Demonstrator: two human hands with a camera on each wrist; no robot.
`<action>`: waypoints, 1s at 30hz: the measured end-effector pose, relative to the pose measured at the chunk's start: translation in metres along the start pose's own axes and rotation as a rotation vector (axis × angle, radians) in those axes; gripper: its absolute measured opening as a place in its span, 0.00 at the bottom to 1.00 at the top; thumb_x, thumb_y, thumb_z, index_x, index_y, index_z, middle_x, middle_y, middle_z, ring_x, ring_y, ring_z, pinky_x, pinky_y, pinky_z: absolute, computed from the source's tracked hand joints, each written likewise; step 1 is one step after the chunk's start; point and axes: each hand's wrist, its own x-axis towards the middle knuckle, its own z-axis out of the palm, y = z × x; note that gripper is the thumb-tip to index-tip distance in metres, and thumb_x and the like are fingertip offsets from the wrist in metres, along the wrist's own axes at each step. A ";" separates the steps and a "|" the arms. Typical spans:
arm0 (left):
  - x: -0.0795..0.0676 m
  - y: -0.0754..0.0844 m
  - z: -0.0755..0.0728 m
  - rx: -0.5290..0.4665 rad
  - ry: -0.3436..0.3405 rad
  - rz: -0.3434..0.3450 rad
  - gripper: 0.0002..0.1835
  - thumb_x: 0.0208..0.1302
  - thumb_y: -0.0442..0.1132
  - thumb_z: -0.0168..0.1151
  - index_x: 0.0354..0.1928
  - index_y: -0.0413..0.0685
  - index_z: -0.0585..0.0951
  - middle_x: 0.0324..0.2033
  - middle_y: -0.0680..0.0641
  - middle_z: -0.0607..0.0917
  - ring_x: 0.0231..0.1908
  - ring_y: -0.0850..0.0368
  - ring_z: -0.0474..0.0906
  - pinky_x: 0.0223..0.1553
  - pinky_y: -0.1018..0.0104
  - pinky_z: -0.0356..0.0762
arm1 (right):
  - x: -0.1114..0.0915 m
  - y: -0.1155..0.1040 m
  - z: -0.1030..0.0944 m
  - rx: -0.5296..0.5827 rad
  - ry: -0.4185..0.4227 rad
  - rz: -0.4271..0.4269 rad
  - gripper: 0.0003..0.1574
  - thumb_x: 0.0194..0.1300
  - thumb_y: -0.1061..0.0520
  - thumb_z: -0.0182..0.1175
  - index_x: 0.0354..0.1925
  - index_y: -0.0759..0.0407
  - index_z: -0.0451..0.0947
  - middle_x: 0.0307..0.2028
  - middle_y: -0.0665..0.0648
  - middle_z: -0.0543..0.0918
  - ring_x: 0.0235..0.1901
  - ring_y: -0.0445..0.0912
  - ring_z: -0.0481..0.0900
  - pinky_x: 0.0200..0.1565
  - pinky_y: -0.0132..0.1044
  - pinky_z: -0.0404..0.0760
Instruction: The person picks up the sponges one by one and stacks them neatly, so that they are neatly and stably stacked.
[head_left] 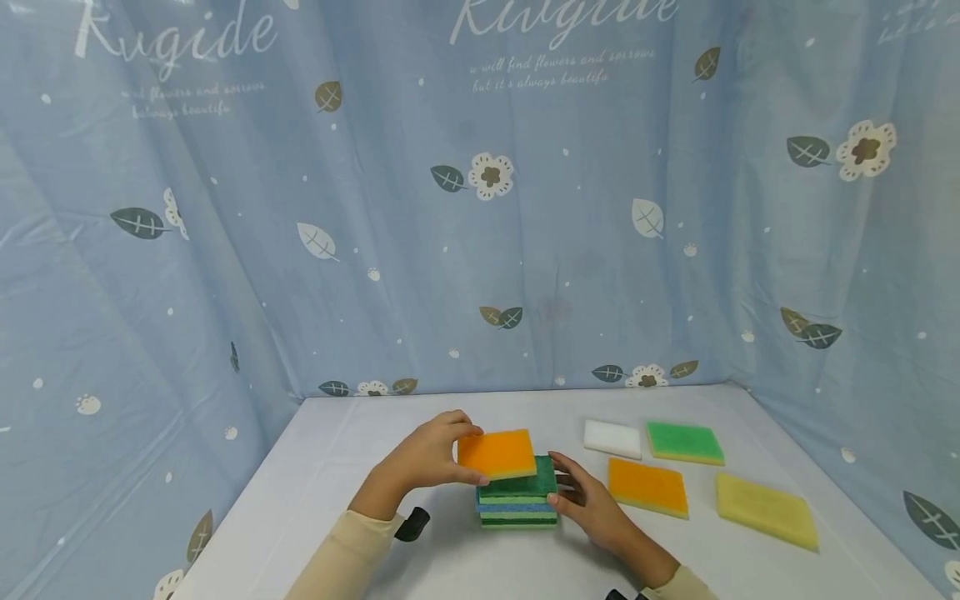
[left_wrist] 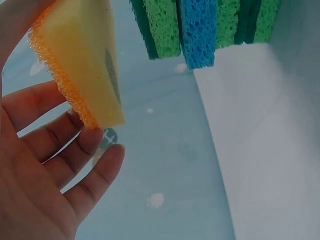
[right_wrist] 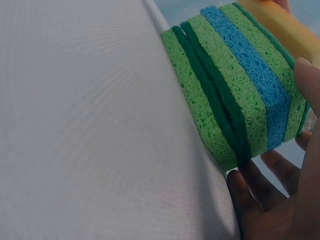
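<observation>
My left hand (head_left: pixel 431 454) pinches an orange-and-yellow scrub sponge (head_left: pixel 497 454) by its left end, thumb at the near side. This sponge hangs tilted over a stack of sponges (head_left: pixel 517 510), its orange scouring side up. Layers of light green, dark green and blue show in the stack (right_wrist: pixel 245 75), with a dark green face on top. At the stack's right side my right hand (head_left: pixel 600 512) holds it, thumb at the near corner and fingers bent along the side. In the left wrist view, the left hand's lower fingers spread beneath the orange-and-yellow sponge (left_wrist: pixel 82 65).
Right of the stack lie a white sponge (head_left: pixel 612 438), a green-topped sponge (head_left: pixel 684 442), another orange sponge (head_left: pixel 647 487) and a yellow sponge (head_left: pixel 767 510). A white cloth (head_left: pixel 300 500) covers the table. Blue patterned curtains (head_left: pixel 525 250) hang behind and at both sides.
</observation>
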 end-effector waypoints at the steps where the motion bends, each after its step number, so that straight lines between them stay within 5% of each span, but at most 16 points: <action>1: 0.001 0.001 0.000 0.000 0.001 0.000 0.41 0.45 0.73 0.67 0.56 0.54 0.81 0.45 0.59 0.76 0.43 0.63 0.72 0.48 0.62 0.76 | 0.000 0.000 0.000 -0.002 0.001 0.005 0.41 0.70 0.53 0.60 0.74 0.55 0.55 0.67 0.59 0.66 0.62 0.54 0.70 0.58 0.40 0.72; 11: 0.007 0.007 0.006 0.014 0.007 0.039 0.42 0.46 0.76 0.63 0.55 0.53 0.82 0.45 0.58 0.76 0.43 0.62 0.72 0.47 0.64 0.76 | -0.002 -0.003 -0.002 -0.016 0.008 -0.014 0.41 0.70 0.53 0.59 0.74 0.59 0.55 0.68 0.63 0.64 0.61 0.58 0.70 0.58 0.46 0.73; 21: 0.011 0.016 0.015 0.019 -0.001 0.055 0.40 0.49 0.74 0.63 0.55 0.53 0.82 0.46 0.57 0.76 0.43 0.63 0.72 0.48 0.64 0.77 | 0.000 -0.002 0.001 -0.022 0.016 0.032 0.41 0.69 0.50 0.61 0.74 0.49 0.56 0.68 0.58 0.65 0.61 0.53 0.70 0.58 0.41 0.73; 30: 0.015 0.019 0.021 0.029 -0.005 0.078 0.41 0.48 0.76 0.61 0.55 0.54 0.81 0.46 0.58 0.76 0.43 0.63 0.72 0.48 0.66 0.77 | -0.001 0.000 0.001 -0.009 0.011 0.025 0.41 0.69 0.51 0.61 0.74 0.51 0.55 0.67 0.60 0.66 0.60 0.53 0.71 0.57 0.40 0.73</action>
